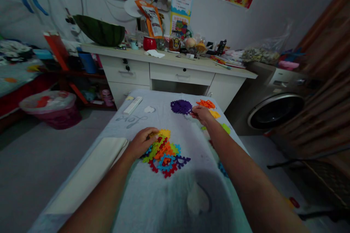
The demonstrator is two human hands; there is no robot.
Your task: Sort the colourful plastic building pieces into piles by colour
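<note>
A mixed heap of flat, notched interlocking plastic pieces in red, orange, yellow, green, blue and purple lies in the middle of the cloth-covered table. My left hand rests at the heap's upper left, thumb and fingers closed around a yellow piece. Farther back is a round pile of purple pieces. At its right edge, my right hand has its fingertips pinched together; what is between them is hidden. Orange pieces and yellow pieces lie just beyond that hand. Green pieces are partly behind my right forearm.
On the table's left are a white power strip and a folded white cloth. Blue pieces show beside my right forearm. A cluttered desk stands behind the table, a washing machine to the right, a pink bin to the left.
</note>
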